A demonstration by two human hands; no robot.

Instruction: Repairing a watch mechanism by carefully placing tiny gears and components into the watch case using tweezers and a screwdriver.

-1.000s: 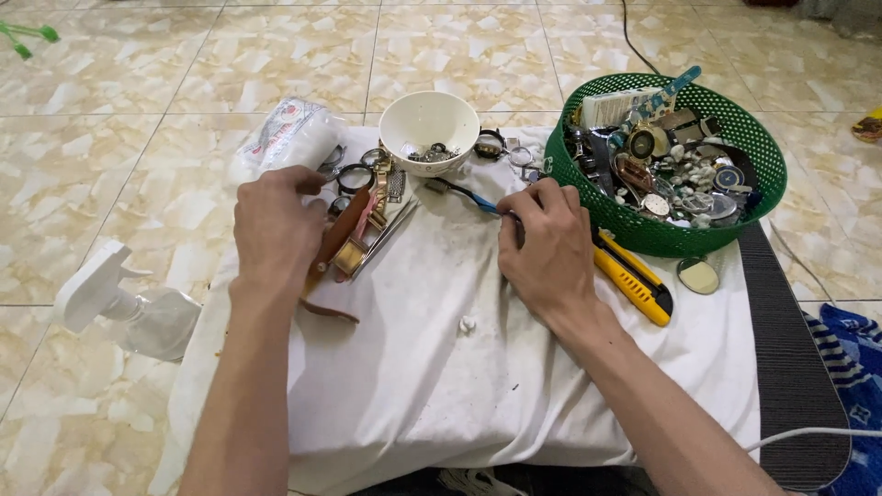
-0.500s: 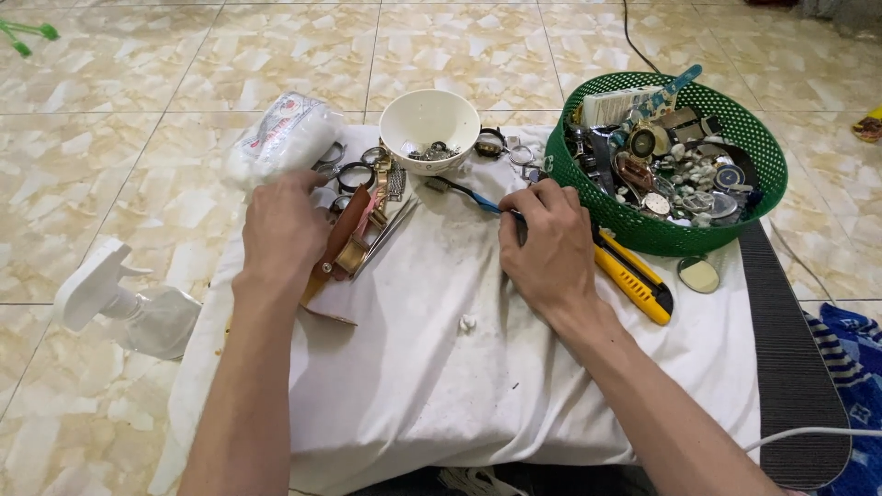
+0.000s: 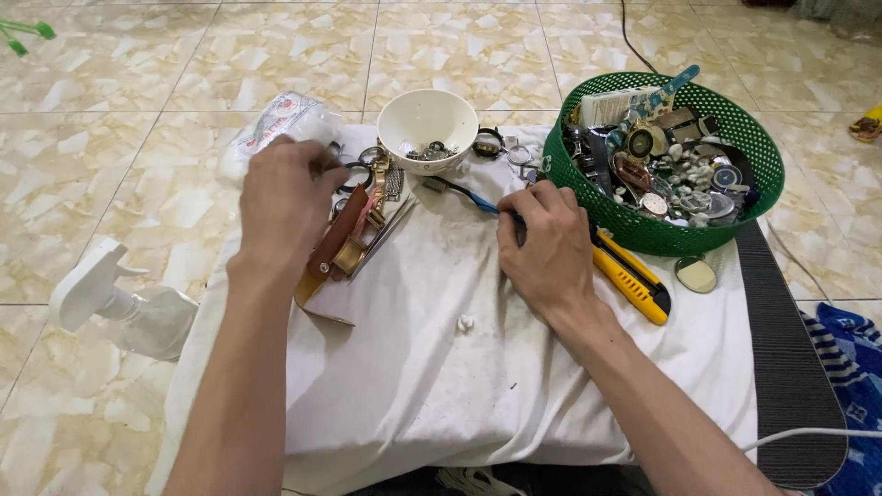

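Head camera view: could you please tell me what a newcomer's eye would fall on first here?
The green basket at the far right of the white cloth, heaped with watch parts, draws the eye first. Next come the white bowl at the cloth's far edge and the yellow utility knife beside the right hand, which rests on a blue-handled brush. The left hand reaches into a clutter of watch straps.

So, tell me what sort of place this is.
Probably a home watch-repair spot on a tiled floor: a cloth covered low table, a green basket of watch parts, and loose straps by the left hand.
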